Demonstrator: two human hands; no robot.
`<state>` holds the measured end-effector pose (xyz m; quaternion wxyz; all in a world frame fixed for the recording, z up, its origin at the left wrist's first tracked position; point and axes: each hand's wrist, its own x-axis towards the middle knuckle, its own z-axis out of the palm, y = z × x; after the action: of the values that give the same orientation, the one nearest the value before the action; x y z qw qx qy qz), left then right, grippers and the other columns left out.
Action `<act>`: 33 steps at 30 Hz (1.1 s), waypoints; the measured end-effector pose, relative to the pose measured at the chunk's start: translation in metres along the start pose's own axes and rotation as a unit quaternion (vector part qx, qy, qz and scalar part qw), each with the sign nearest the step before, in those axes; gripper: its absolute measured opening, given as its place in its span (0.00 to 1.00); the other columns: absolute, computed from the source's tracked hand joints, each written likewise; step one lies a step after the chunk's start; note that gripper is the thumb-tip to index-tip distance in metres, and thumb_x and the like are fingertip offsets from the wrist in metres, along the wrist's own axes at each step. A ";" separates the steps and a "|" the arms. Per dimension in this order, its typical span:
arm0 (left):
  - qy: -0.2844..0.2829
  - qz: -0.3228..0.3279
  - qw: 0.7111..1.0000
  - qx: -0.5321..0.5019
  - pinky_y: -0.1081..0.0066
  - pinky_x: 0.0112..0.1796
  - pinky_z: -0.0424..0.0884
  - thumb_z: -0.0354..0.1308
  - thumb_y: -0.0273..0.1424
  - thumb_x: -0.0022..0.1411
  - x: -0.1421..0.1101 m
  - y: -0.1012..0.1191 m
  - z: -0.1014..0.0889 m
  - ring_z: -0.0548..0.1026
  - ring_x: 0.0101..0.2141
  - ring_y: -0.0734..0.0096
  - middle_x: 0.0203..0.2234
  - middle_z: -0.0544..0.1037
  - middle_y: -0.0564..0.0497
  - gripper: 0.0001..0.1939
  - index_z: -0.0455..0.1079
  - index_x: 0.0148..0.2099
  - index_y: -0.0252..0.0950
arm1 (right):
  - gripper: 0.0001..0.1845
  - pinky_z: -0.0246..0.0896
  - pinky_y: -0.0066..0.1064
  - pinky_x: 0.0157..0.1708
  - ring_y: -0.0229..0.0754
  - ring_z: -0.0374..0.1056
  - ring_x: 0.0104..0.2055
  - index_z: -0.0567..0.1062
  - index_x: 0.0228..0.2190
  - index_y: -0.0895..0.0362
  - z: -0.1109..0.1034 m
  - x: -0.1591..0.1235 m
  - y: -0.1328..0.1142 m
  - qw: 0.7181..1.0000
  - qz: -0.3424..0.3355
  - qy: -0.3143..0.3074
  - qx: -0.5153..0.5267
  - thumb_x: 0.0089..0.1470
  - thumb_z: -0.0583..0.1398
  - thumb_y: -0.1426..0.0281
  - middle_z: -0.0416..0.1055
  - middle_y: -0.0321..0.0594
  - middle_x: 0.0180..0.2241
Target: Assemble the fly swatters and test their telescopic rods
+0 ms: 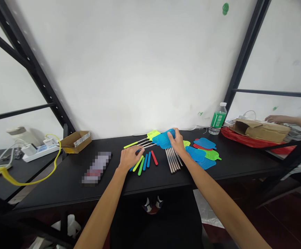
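A blue fly swatter (164,139) lies slantwise between my hands, over other assembled swatters. My right hand (176,141) grips the edge of its mesh head. My left hand (131,157) is closed round the handle end of its thin metal rod, and the grip itself is hidden. Beneath it a yellow fly swatter (153,133) shows its head. In front of my left hand lie several loose coloured handle grips, among them a red grip (154,157) and a green grip (141,166). Several metal rods (173,162) lie side by side below my right hand.
Loose swatter heads (204,143) in blue, green and red are piled right of my right forearm. A water bottle (218,118) stands behind them. On the left are a phone (97,168), a small cardboard box (77,141) and a power strip (41,151). Another person's hand (279,119) shows far right.
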<state>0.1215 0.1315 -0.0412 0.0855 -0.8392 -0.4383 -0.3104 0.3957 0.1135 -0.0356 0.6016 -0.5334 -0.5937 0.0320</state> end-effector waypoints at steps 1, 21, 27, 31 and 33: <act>0.001 0.001 1.000 -0.001 0.71 0.35 0.69 0.48 0.45 0.67 0.000 0.000 0.000 0.79 0.38 0.65 0.45 0.81 0.53 0.19 0.77 0.48 0.45 | 0.19 0.57 0.32 0.31 0.44 0.65 0.28 0.66 0.41 0.54 0.000 0.000 0.001 1.000 0.001 -0.001 0.003 0.61 0.52 0.51 0.65 0.34 0.25; 0.013 0.005 1.000 0.009 0.73 0.29 0.64 0.48 0.45 0.68 0.001 -0.004 0.002 0.78 0.34 0.68 0.41 0.82 0.52 0.19 0.78 0.47 0.45 | 0.19 0.61 0.34 0.37 0.46 0.68 0.34 0.70 0.44 0.54 0.003 0.003 0.012 1.000 0.003 -0.013 0.011 0.58 0.56 0.55 0.71 0.38 0.31; 0.008 -0.002 1.000 0.010 0.72 0.29 0.62 0.48 0.44 0.69 0.001 -0.003 0.000 0.77 0.32 0.70 0.41 0.81 0.51 0.18 0.77 0.48 0.45 | 0.22 0.63 0.34 0.36 0.46 0.68 0.33 0.73 0.46 0.56 0.004 0.005 0.015 0.999 0.016 -0.025 0.028 0.57 0.56 0.55 0.73 0.39 0.30; 0.011 -0.002 1.000 0.013 0.72 0.29 0.62 0.49 0.44 0.69 0.001 -0.004 0.000 0.77 0.31 0.70 0.41 0.81 0.52 0.18 0.77 0.48 0.45 | 0.24 0.63 0.33 0.34 0.45 0.69 0.32 0.73 0.49 0.57 0.004 0.006 0.015 0.998 0.030 -0.029 0.050 0.56 0.57 0.56 0.74 0.39 0.31; 0.015 -0.002 1.000 0.010 0.72 0.29 0.61 0.49 0.44 0.68 0.000 -0.004 0.001 0.77 0.32 0.70 0.41 0.81 0.52 0.18 0.77 0.48 0.45 | 0.27 0.63 0.32 0.32 0.44 0.68 0.30 0.73 0.51 0.59 0.004 0.006 0.015 0.997 0.040 -0.035 0.055 0.56 0.57 0.56 0.74 0.39 0.28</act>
<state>0.1186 0.1348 -0.0422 0.0999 -0.8325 -0.4418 -0.3188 0.4033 0.1258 -0.0428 0.6069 -0.5215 -0.5900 0.1072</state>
